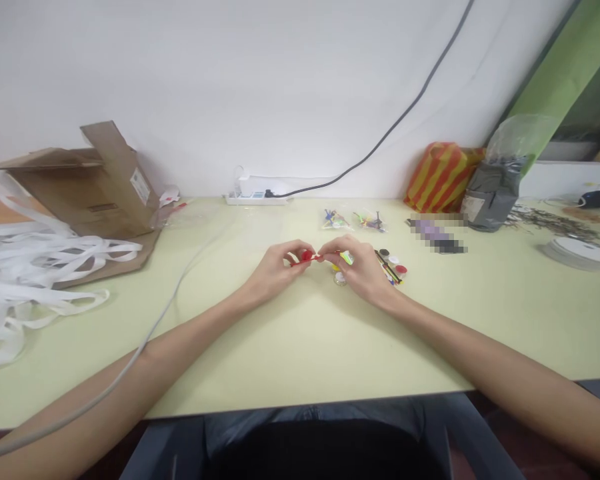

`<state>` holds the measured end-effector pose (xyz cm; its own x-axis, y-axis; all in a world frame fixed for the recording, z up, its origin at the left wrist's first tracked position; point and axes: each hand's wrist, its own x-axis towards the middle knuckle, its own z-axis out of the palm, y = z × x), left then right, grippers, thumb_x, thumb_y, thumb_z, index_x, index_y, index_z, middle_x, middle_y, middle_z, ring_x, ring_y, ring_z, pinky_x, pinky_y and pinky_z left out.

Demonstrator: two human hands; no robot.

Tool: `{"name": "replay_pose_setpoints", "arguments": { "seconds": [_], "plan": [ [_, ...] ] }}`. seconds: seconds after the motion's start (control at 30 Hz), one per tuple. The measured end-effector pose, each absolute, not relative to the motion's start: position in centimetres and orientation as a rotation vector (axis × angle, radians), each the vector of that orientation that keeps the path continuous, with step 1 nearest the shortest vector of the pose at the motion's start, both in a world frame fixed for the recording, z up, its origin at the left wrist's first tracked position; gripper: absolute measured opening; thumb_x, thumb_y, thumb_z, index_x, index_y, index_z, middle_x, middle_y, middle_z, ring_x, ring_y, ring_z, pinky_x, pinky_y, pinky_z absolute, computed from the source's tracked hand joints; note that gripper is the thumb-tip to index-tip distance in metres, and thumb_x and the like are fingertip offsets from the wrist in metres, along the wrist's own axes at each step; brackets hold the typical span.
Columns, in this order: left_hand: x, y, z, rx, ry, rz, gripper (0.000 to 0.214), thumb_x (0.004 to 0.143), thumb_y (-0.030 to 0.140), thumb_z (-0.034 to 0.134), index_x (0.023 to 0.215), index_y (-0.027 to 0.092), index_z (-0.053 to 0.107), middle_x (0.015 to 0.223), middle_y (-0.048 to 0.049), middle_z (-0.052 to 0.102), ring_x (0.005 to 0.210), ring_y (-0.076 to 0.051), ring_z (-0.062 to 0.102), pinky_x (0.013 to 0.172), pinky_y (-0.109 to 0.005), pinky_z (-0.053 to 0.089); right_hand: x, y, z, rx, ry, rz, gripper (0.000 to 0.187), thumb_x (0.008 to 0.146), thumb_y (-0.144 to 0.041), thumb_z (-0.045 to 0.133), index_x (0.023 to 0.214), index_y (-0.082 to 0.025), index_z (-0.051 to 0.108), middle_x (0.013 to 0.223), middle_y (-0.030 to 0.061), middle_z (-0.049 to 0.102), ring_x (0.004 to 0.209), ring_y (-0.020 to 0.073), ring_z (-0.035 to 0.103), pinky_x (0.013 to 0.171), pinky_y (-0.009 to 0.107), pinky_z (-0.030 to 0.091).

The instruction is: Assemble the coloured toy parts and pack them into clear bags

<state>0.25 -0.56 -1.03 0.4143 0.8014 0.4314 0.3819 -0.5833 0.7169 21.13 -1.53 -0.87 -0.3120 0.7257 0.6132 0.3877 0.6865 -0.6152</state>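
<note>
Both hands meet over the middle of the pale green table (pixel 290 347). My left hand (pixel 280 267) pinches a small red piece (pixel 306 257) between thumb and fingers. My right hand (pixel 360 267) is closed too, holding the other end of the red piece along with a small green-and-white part (pixel 347 257). Just right of my right hand lies a small heap of coloured sticks and round caps (pixel 393 268). A clear small part (pixel 339 278) rests on the table under my right hand.
An open cardboard box (pixel 95 180) and a tangle of white straps (pixel 40 267) fill the left side. A grey cable (pixel 170 300) crosses the table. At the back stand a power strip (pixel 255 193), small bags of coloured pieces (pixel 353 220), a striped bag (pixel 440 175) and a plastic-wrapped grey pack (pixel 495 187).
</note>
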Motion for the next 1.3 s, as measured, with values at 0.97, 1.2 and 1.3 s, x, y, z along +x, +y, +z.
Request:
{"name": "replay_pose_setpoints", "arguments": {
  "seconds": [0.97, 1.2, 1.3],
  "plan": [
    [-0.2, -0.6, -0.8, 2.814, 1.013, 1.010, 0.020, 0.099, 0.029, 0.051, 0.110, 0.022, 0.066, 0.097, -0.0023, 0.075, 0.087, -0.017, 0.068, 0.089, -0.037, 0.045, 21.1, -1.2, -1.1, -0.948, -1.990, 0.278, 0.006, 0.090, -0.024, 0.071, 0.085, -0.023, 0.068, 0.084, 0.0017, 0.072, 0.086, 0.0198, 0.062, 0.082, 0.035, 0.044],
    [-0.1, -0.5, -0.8, 2.846, 0.997, 0.987, 0.021, 0.100, 0.029, 0.048, 0.111, 0.022, 0.064, 0.099, -0.0032, 0.074, 0.088, -0.017, 0.067, 0.088, -0.035, 0.045, 21.2, -1.1, -1.0, -0.968, -1.997, 0.258, 0.007, 0.090, -0.018, 0.069, 0.086, -0.023, 0.067, 0.086, 0.0020, 0.072, 0.089, 0.0204, 0.061, 0.086, 0.036, 0.043],
    [-0.2, -0.1, -0.9, 2.843, 1.063, 0.958, 0.023, 0.101, 0.030, 0.048, 0.116, 0.023, 0.063, 0.105, -0.0039, 0.073, 0.094, -0.019, 0.066, 0.088, -0.036, 0.044, 21.4, -1.1, -0.6, -0.963, -1.958, 0.285, 0.009, 0.092, -0.016, 0.064, 0.088, -0.023, 0.068, 0.089, 0.0027, 0.073, 0.092, 0.0211, 0.061, 0.087, 0.036, 0.043]
  ]
}}
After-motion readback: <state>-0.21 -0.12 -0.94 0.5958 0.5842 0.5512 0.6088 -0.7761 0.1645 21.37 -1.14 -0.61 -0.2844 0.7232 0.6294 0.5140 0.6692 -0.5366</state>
